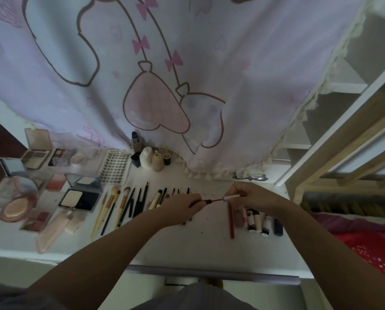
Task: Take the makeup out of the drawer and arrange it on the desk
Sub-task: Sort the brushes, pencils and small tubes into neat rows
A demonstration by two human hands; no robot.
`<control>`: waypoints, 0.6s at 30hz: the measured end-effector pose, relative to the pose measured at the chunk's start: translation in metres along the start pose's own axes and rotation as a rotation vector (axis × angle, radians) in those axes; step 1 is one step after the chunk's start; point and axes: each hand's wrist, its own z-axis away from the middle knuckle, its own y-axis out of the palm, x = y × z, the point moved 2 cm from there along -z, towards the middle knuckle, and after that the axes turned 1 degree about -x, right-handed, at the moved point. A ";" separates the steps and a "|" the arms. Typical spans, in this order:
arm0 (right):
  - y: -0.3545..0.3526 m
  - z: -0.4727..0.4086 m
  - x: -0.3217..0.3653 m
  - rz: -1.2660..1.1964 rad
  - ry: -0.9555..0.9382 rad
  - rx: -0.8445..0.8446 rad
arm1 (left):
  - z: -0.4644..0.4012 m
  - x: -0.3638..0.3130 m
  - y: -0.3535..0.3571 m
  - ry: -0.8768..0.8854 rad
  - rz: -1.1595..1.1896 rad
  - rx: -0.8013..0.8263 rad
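Observation:
Over the white desk [187, 247] I hold a lip gloss pulled apart. My left hand [180, 208] grips its dark tube [206, 201]. My right hand [249, 195] pinches the white cap [231, 197], and the red wand [217, 200] runs between them. Several brushes and pencils [124, 206] lie in a row left of my hands. A red pencil [231, 222] and several lipsticks [261, 221] lie under my right forearm. Open compacts and palettes [79, 198] fill the desk's left side.
Small bottles [150, 157] and a lash tray [115, 167] stand at the back by a pink curtain [164, 63]. An eyelash curler [251, 177] lies at the back right. A wooden bed ladder [343, 157] and red bedding [370, 247] are on the right. The desk's front edge [209, 272] is near my body.

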 end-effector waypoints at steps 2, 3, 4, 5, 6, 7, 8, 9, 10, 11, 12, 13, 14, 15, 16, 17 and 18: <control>-0.007 0.001 -0.007 0.012 0.015 -0.031 | 0.003 0.010 0.001 -0.063 0.098 0.039; -0.009 0.001 -0.011 0.035 0.030 -0.021 | 0.004 0.012 0.003 -0.076 0.109 0.066; -0.010 0.001 -0.015 0.082 0.046 -0.006 | 0.005 0.013 0.005 -0.085 0.104 0.100; -0.012 0.000 -0.019 0.126 0.069 -0.001 | 0.005 0.014 0.006 -0.091 0.089 0.139; -0.016 -0.001 -0.023 0.146 0.091 -0.007 | 0.004 0.015 0.005 -0.098 0.072 0.181; -0.020 0.000 -0.029 0.110 0.118 -0.024 | 0.003 0.018 0.004 -0.104 0.055 0.219; -0.024 0.003 -0.035 0.028 0.152 -0.044 | 0.003 0.021 0.000 -0.119 0.047 0.240; -0.027 0.005 -0.042 -0.068 0.191 -0.064 | 0.002 0.025 -0.003 -0.143 0.054 0.239; -0.027 0.007 -0.048 -0.139 0.226 -0.077 | 0.001 0.030 -0.006 -0.185 0.091 0.217; -0.025 0.009 -0.052 -0.169 0.255 -0.080 | -0.001 0.032 -0.008 -0.234 0.154 0.180; -0.020 0.009 -0.056 -0.181 0.282 -0.076 | -0.003 0.032 -0.008 -0.279 0.212 0.140; -0.012 0.008 -0.060 -0.185 0.307 -0.073 | -0.007 0.029 -0.005 -0.313 0.243 0.108; -0.002 0.007 -0.062 -0.185 0.334 -0.070 | -0.013 0.025 -0.001 -0.334 0.225 0.088; 0.009 0.005 -0.063 -0.177 0.360 -0.070 | -0.018 0.019 0.005 -0.354 0.187 0.072; 0.020 0.003 -0.064 -0.172 0.378 -0.082 | -0.024 0.015 0.012 -0.379 0.152 0.042; 0.032 -0.001 -0.066 -0.164 0.387 -0.111 | -0.029 0.011 0.017 -0.406 0.140 0.004; 0.046 -0.003 -0.068 -0.155 0.388 -0.151 | -0.033 0.007 0.021 -0.431 0.140 -0.032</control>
